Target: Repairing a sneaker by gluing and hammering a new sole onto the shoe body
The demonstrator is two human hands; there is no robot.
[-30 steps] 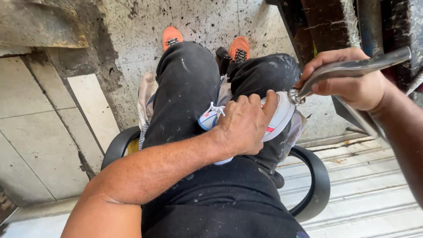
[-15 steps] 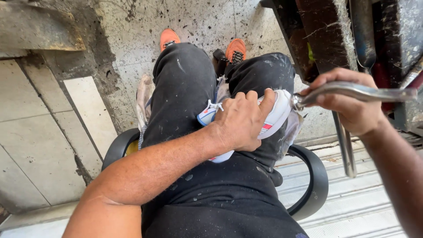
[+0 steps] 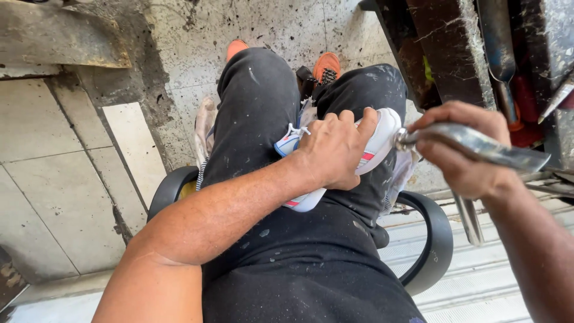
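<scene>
The left hand (image 3: 335,149) lies palm-down over a white shoe (image 3: 373,149), fingers curled across its upper and closed on it, pressing it against the right thigh of the black trousers (image 3: 257,119). The right hand (image 3: 463,149) is wrapped shut around a dull metal tool (image 3: 478,146), whose round tip touches the end of the shoe nearest it; the far end of the tool sticks out past the fist toward the picture's edge. The shoe lies on its side across the lap, tilted, with red and blue marks along its flank, white laces showing by the left wrist, and a pale sole facing the tool. A light cloth (image 3: 206,128) hangs beside the left thigh and another fold shows under the shoe on the right. The person sits on a black ring-shaped seat (image 3: 439,239), its rim curving out on both sides of the legs. Two orange shoes (image 3: 326,66) rest on the speckled concrete floor (image 3: 179,36) ahead. To the left the tiled floor lies open; to the right a dark, grimy metal stand (image 3: 442,54) crowds close to the right hand.
</scene>
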